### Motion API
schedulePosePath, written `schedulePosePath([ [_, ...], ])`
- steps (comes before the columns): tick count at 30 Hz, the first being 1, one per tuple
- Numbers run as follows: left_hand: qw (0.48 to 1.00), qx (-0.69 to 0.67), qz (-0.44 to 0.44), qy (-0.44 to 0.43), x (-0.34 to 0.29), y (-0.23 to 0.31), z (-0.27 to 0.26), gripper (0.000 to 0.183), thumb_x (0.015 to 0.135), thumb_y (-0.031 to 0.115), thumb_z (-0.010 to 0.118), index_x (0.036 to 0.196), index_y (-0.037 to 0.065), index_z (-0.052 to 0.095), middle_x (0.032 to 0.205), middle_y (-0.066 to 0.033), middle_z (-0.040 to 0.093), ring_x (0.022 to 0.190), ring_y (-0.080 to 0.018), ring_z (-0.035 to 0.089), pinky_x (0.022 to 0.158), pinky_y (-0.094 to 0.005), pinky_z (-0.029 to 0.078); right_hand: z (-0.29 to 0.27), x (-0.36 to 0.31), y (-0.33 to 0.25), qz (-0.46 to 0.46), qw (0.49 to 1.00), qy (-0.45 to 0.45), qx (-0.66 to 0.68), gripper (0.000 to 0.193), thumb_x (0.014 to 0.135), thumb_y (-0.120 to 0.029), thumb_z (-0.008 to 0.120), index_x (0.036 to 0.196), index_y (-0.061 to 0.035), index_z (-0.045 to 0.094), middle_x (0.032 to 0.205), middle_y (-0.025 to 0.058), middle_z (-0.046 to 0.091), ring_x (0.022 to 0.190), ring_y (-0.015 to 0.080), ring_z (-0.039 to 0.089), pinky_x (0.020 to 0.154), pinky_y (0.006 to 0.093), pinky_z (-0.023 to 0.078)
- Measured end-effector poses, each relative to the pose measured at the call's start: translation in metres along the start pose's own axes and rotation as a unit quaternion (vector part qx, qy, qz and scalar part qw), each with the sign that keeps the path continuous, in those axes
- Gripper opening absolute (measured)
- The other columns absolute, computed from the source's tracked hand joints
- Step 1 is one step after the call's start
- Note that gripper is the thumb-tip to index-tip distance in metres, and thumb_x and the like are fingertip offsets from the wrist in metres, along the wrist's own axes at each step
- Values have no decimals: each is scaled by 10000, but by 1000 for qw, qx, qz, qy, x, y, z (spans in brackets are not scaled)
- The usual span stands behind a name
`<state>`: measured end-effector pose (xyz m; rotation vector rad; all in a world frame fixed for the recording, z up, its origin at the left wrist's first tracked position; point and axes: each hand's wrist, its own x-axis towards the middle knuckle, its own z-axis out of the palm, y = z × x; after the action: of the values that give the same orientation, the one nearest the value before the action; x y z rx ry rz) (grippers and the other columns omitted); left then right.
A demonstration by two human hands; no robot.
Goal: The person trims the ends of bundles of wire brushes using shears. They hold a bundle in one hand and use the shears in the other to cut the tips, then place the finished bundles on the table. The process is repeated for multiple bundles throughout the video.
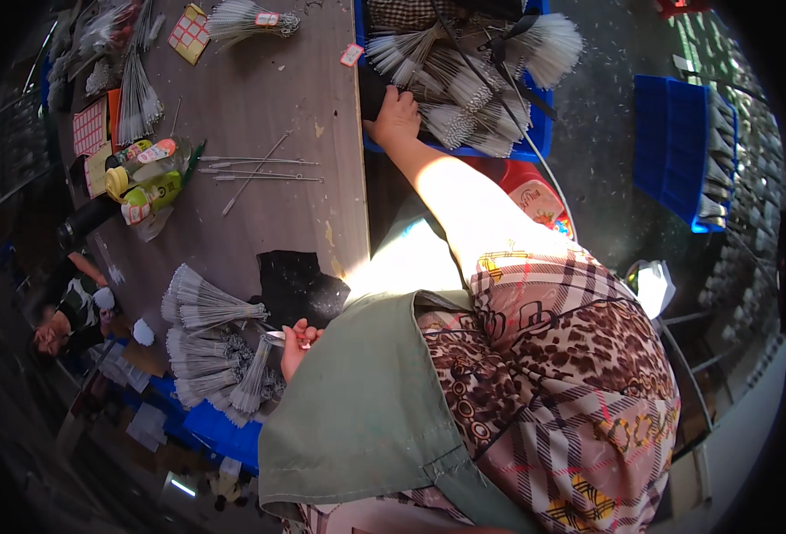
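Low on the left, my left hand (298, 345) is closed, its fingers pinching a narrow pale strip (274, 337) beside piled bundles of thin wire brushes (210, 356) with whitish bristles. A black cloth (299, 289) lies flat on the table just beyond this hand. My right arm stretches away to a blue crate (546, 133) beside the table edge. There my right hand (396, 116) curls its fingers over a black cloth (373, 92) at the crate's near-left side; the fingertips are partly hidden. More brush bundles (464, 84) fill the crate.
Several loose wire brushes (259, 165) lie on the brown table (268, 98). Bottles (153, 191), label sheets (188, 34) and further bundles (139, 107) stand along its far side. A dark strap crosses the crate. Another blue crate (669, 151) is at right; a person (72, 311) is at far left.
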<state>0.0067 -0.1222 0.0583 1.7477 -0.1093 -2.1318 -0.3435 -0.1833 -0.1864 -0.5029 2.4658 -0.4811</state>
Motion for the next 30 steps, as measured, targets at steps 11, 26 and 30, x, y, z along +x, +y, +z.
schedulePosePath([
  [11,990,-55,9,132,-5,2,35,388,938,418,389,969,71,559,705,0,435,795,-183,500,777,-329,445,14,-4,-1,8,994,85,73,884,558,-408,778,1235,-95,303,1092,178,388,1022,371,452,827,449,437],
  [26,999,25,6,19,11,5,9,392,944,410,379,946,70,575,699,-12,464,784,-187,487,783,-327,437,-5,-18,7,10,990,71,118,867,564,-357,769,1245,-87,305,1117,202,392,1047,380,452,856,430,427],
  [30,999,25,11,27,10,3,14,393,945,408,379,943,66,572,696,-11,459,784,-187,483,784,-327,434,-7,-11,12,25,988,85,124,874,557,-354,779,1239,-75,308,1118,210,395,1043,380,453,869,416,421],
])
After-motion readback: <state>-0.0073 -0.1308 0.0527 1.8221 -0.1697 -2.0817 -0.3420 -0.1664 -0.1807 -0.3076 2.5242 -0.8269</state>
